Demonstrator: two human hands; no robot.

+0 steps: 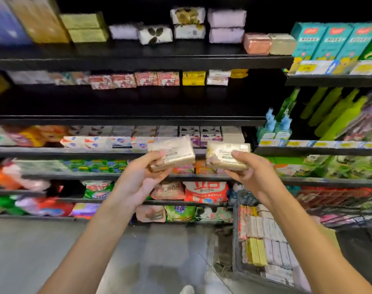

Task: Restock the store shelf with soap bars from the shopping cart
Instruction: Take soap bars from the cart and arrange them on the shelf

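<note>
My left hand (pixel 141 177) grips a beige wrapped soap bar (pixel 172 150), tilted, in front of the middle shelves. My right hand (pixel 247 174) grips a second beige wrapped soap bar (pixel 226 154) with gold lettering, held level beside the first. Both bars are raised at the height of the third shelf. The shopping cart (pixel 236 240) stands at the lower right, packed with several stacked soap bars (pixel 265 240). The black store shelf (pixel 138 60) above holds scattered soap bars, among them a pink bar (pixel 257 43) and a beige bar (pixel 282 43) at its right end.
The second shelf (pixel 127 118) has a row of red and yellow soap packs set far back. Lower shelves hold detergent bags (pixel 205 192). At right, another shelf unit carries teal boxes (pixel 321 41), blue bottles (pixel 275 128) and green bottles. Grey floor (pixel 42 251) lies below.
</note>
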